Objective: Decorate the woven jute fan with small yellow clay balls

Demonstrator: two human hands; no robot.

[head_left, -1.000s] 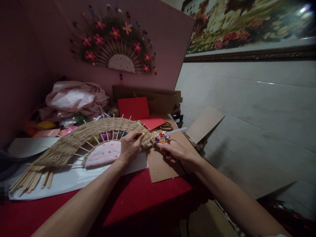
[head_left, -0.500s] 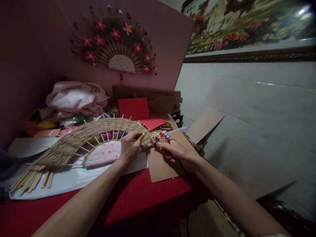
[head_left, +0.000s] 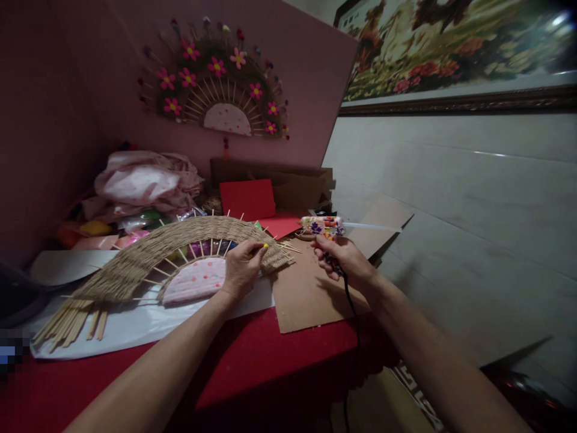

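A woven fan-shaped piece (head_left: 135, 255) with thin sticks and a pink spotted half-round centre (head_left: 195, 281) lies on the white sheet. My left hand (head_left: 243, 264) rests at its right part, thumb and fingers pinched on a small yellow piece (head_left: 265, 245). To the right, my right hand (head_left: 345, 258) is closed round the handle of a flower-patterned glue gun (head_left: 322, 226), held above the brown cardboard. A clear glue stick (head_left: 372, 227) pokes out of its back end, and a black cord hangs from the handle.
Brown cardboard (head_left: 297, 300) lies on the red tablecloth (head_left: 238, 373). Red card (head_left: 247, 199) stands behind the fan. Bundled sticks (head_left: 63, 325) lie at the left. Pink cloth (head_left: 144, 177) and coloured materials are piled at the back left. A finished-looking flowered fan (head_left: 228, 118) hangs above.
My right hand has moved the glue gun right and away from the woven piece, and its body now lies more level. My left hand keeps its pinch beside the weave.
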